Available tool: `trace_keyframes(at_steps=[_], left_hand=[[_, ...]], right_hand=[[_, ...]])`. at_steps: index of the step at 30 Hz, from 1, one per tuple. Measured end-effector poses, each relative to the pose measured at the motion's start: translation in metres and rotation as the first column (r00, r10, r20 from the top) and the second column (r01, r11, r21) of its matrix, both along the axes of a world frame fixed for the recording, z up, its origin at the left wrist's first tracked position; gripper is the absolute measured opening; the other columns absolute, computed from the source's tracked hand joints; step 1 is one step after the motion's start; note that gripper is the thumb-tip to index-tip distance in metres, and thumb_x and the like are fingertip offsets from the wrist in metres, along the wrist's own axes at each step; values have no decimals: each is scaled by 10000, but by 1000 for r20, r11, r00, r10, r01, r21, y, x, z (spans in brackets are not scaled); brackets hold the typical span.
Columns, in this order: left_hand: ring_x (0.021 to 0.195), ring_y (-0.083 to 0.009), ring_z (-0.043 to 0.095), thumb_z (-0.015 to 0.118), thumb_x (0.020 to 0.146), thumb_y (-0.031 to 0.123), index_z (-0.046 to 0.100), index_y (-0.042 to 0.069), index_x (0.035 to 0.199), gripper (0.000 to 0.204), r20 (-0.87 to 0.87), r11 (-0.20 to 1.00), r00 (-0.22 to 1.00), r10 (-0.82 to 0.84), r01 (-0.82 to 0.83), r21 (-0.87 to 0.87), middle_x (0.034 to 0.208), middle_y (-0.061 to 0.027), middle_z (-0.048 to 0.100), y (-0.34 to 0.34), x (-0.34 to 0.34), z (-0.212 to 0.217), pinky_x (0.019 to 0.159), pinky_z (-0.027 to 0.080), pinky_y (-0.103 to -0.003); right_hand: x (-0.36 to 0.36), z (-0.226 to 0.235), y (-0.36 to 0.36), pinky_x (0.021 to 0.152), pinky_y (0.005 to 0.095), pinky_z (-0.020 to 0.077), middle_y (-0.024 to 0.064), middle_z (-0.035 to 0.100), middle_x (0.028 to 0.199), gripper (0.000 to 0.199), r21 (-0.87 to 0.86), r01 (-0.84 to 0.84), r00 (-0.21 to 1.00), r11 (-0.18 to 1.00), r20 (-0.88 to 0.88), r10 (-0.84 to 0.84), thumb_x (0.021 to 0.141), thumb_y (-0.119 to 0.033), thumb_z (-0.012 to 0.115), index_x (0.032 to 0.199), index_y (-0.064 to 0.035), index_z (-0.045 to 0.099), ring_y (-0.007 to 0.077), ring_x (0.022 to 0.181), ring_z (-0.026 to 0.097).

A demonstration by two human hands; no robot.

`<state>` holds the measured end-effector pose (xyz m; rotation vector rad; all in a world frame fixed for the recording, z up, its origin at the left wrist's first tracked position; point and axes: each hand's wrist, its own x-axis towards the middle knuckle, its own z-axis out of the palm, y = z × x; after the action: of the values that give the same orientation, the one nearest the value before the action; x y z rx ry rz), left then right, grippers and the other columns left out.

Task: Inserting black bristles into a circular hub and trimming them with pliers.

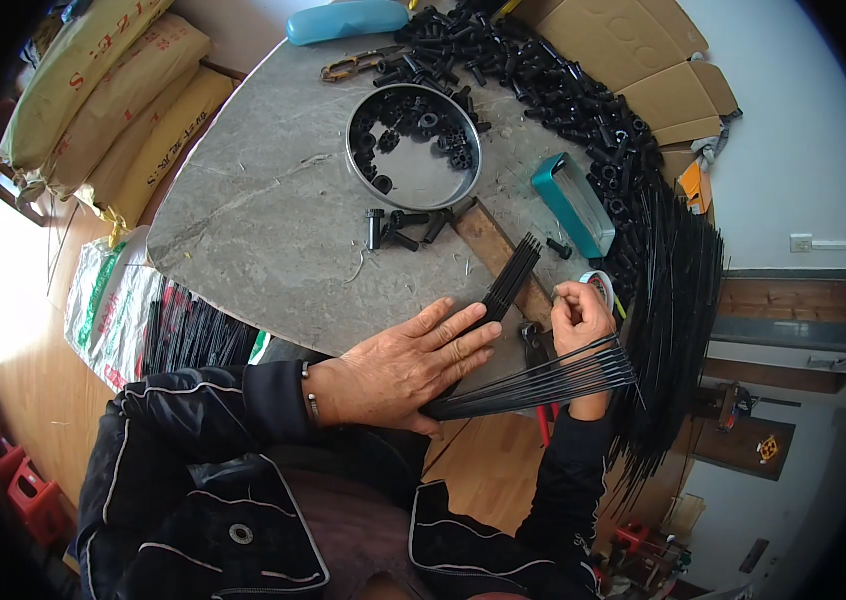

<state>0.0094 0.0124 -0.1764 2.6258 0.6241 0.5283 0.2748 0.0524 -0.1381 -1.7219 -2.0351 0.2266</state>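
At the grey marbled table's (253,230) near edge, the left hand (398,365) spreads flat over a bundle of thin black rods (514,278), presumably steadying it; the right hand (581,322) pinches narrowly, its contents indiscernible.

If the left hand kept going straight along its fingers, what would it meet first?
Probably the brown wooden strip; depth is unclear, so if it passes above that, the right hand.

At upper left, stacked tan sacks (83,85) bear red lettering, the yellow sack (175,132) beneath dark lettering; at left, a white plastic bag (123,290) bears green-and-red print.
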Motion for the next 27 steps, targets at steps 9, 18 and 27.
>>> trace_keyframes(at_steps=[9, 18, 27], left_hand=[[1426, -330, 207, 639, 714, 651, 377, -8, 1412, 994, -5, 1000, 1000, 3, -3, 20, 1515, -167, 277, -1, 0, 0, 1162, 160, -471], [1439, -323, 178, 649, 693, 647, 372, -5, 1413, 1010, -12, 1000, 1000, -1, 1, -1, 1526, -159, 257, 0, 0, 1, 1169, 147, -472], [1440, -322, 176, 650, 692, 642, 366, -6, 1416, 1011, 1, 1000, 1000, 1, -1, -3, 1529, -160, 253, -1, 0, 1, 1168, 152, -471]], right_hand=[[-1, -3, 1, 577, 257, 476, 55, 610, 779, 193, 39, 6, 1000, 999, -18, -5, 741, 63, 656, 916, -13, 627, 122, 618, 596], [1, 4, 9, 630, 283, 485, 91, 624, 853, 147, 78, -30, 993, 996, 112, 21, 802, 41, 624, 941, -2, 635, 193, 708, 611], [-7, 6, 26, 670, 325, 476, 92, 604, 840, 139, 121, -143, 969, 982, 219, 114, 760, 24, 652, 890, -15, 622, 247, 739, 587]])
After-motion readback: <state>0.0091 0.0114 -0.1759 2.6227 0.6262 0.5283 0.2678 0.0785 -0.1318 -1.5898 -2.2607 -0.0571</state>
